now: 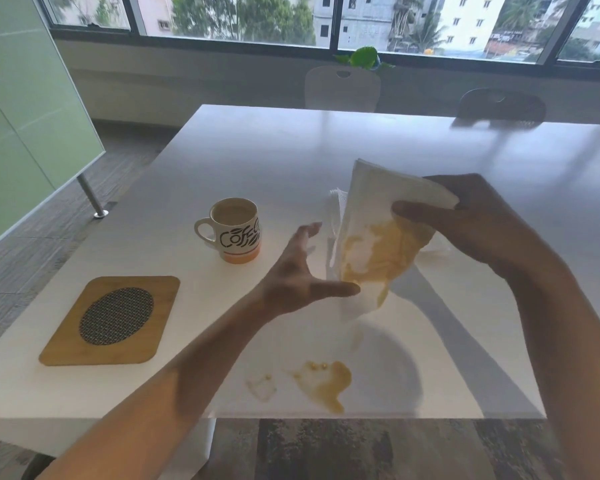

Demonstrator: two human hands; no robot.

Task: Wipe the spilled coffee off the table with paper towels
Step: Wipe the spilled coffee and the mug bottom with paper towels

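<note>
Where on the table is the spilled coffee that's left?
In the head view the coffee puddle lies by the table's near edge, below the stained paper towel, with a fainter smear to its left.

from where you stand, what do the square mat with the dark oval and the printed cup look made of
Square tan mat: looks like bamboo or wood, matt, faint grain; its dark oval centre looks woven, material unclear. White printed cup: likely glazed ceramic, glossy with a thick rim.
</note>
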